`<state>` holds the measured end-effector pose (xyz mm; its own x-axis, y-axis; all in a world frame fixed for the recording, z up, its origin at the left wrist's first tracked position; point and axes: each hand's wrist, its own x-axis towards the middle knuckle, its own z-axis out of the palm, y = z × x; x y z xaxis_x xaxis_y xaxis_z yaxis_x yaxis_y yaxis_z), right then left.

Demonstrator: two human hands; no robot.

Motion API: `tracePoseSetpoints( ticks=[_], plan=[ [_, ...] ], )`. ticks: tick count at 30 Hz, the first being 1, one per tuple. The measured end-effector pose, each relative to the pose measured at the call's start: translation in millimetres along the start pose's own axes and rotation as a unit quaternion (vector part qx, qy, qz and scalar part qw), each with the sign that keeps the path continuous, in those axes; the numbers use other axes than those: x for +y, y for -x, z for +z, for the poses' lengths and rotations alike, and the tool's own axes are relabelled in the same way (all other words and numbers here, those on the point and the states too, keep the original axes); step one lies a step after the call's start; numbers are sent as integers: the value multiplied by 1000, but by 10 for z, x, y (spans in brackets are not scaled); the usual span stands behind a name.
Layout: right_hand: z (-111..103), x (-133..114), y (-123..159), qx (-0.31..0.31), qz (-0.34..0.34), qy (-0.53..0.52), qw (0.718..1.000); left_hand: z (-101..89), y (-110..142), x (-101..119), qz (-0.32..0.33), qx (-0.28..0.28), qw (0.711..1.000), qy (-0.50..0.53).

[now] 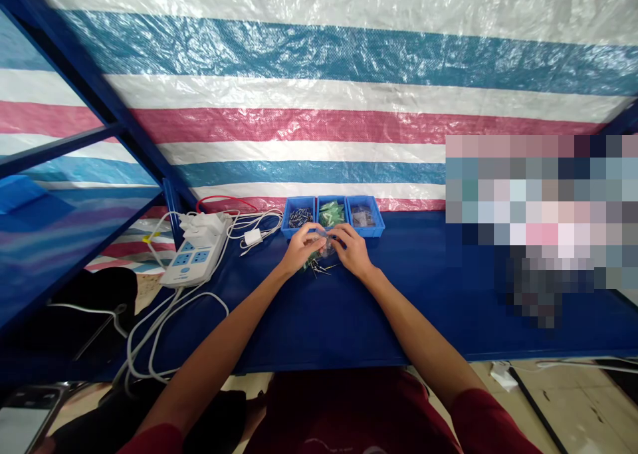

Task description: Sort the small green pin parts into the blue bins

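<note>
My left hand [302,249] and my right hand [353,249] meet just in front of the blue bins, fingers bent inward. Between them is a small clear plastic bag [327,245], pinched by the fingers of both hands; its contents are too small to make out. Below it on the blue table lie several thin dark pin-like parts [319,266], with some green pieces partly hidden by my left hand. Behind my hands, the left bin [285,225] holds dark-and-silver pin-like parts, the middle bin holds green packets [331,213], and the right bin holds clear plastic bags [363,216].
A white power strip [194,260] with plugs and looping cables lies at the left, near a white charger [253,236]. A blue metal frame [144,135] and a striped plastic sheet [309,125] enclose the table [329,328]. A blurred-out area covers the right side.
</note>
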<state>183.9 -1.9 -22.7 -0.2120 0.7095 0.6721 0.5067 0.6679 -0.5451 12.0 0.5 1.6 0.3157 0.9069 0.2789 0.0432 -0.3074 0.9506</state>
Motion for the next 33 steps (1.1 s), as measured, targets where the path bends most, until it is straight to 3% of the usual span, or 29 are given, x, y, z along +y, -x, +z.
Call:
tracePoseSetpoints(
  ticks=[4, 8, 14, 20, 26, 30, 33],
  plan=[
    [4, 24, -10, 26, 11, 8, 1000, -2, 7, -34, 55, 14, 995, -85],
    [10, 14, -9, 19, 8, -7, 1000, -14, 6, -43, 131, 60, 966, -214],
    [0, -29, -12, 2, 20, -10, 1000, -26, -6, -34, 171, 73, 953, -240],
    [5, 6, -11, -16, 41, -30, 999, -34, -6, -109, 106, 97, 972, -188],
    [10, 11, -9, -33, 10, -38, 999, -40, -27, -105, 32, 93, 995, -30],
    [2, -17, -24, -24, -6, -19, 1000, -50, -36, -77, 30, 74, 997, -10],
    [-4, -26, -37, 0, 16, -13, 1000, -55, -36, -72, 57, 60, 994, -66]
  ],
)
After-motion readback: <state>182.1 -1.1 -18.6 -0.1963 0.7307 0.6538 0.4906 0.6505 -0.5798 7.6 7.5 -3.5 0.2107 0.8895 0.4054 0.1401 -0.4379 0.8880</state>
